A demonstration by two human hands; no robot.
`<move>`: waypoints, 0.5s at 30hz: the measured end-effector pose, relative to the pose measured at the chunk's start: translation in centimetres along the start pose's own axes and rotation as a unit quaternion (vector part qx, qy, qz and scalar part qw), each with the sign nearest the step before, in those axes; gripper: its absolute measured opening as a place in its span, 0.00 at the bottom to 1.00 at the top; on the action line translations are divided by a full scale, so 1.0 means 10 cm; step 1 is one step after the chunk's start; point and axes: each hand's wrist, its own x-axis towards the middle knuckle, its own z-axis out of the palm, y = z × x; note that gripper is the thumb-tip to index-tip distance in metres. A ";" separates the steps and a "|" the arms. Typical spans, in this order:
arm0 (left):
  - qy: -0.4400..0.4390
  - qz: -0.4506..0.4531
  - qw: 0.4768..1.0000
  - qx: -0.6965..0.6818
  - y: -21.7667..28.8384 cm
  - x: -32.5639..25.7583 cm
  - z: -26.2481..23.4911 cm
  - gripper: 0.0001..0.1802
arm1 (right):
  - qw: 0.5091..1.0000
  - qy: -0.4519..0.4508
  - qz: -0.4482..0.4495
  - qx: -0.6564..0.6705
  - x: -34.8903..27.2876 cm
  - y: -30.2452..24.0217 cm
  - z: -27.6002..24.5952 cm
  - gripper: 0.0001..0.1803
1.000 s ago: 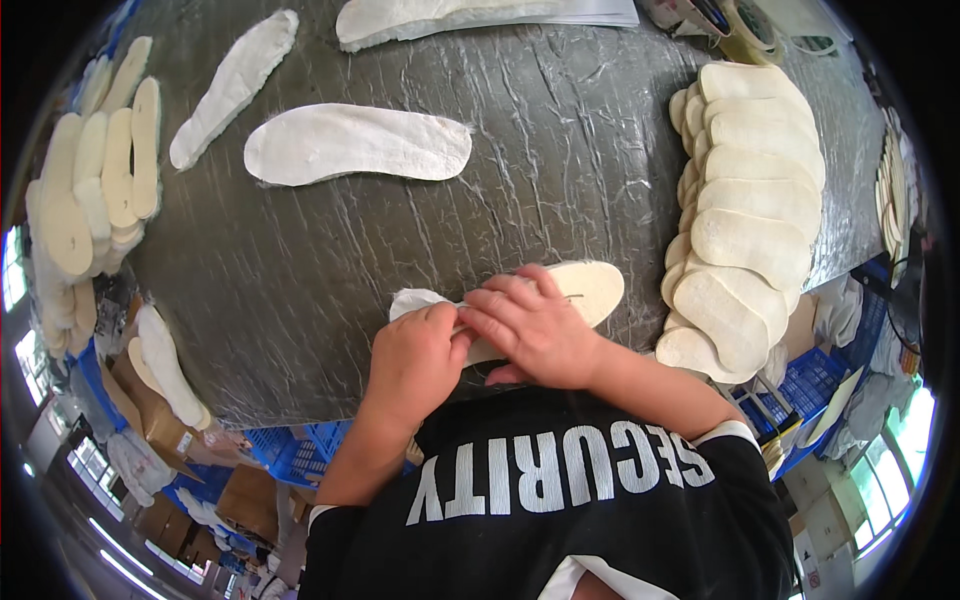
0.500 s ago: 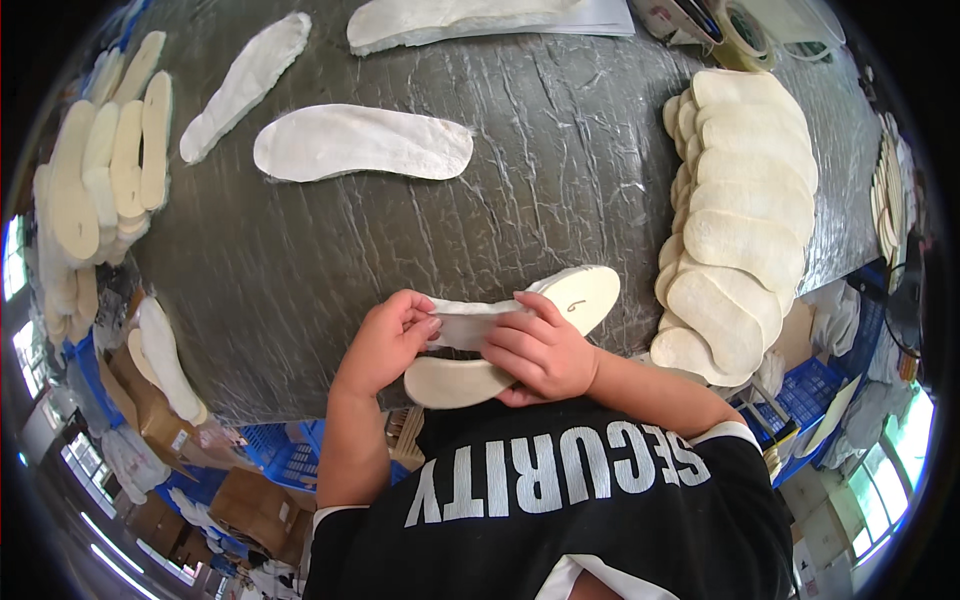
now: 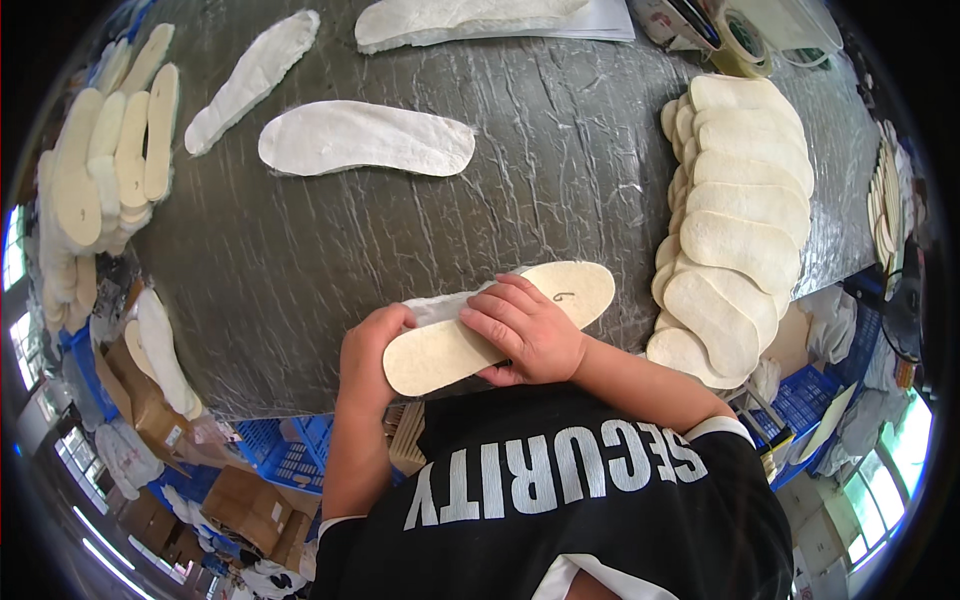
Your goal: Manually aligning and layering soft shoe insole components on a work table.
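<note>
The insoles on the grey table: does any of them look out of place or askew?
Mostly orderly. The cream insole in both hands sits askew over a fuzzy white liner, their edges not matched. Two white liners lie loose at different angles, unlike the neat overlapping stack on the right. No damage shows.

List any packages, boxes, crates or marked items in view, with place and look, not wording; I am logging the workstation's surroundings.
Cardboard boxes: lower left below the table, brown, rectangular.
Blue crates: under the table edge beside the left hand, slotted plastic.
Blue crate: lower right, slotted plastic.
Tape roll: top right on the table, round, tan.
Insole: under the right hand, cream, with a small dark handwritten mark.
</note>
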 end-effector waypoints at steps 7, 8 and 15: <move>-0.156 0.072 0.937 -0.304 -0.14 -0.16 0.03 0.30 | 0.999 0.032 0.020 0.009 -0.03 0.08 0.04 0.53; -0.155 0.071 0.937 -0.304 -0.12 -0.18 0.02 0.30 | 0.999 0.032 0.020 0.010 0.00 0.06 -0.03 0.53; 0.032 0.055 0.977 -0.202 0.09 -0.11 0.07 0.14 | 0.971 -0.118 0.170 -0.119 -0.20 0.09 -0.65 0.65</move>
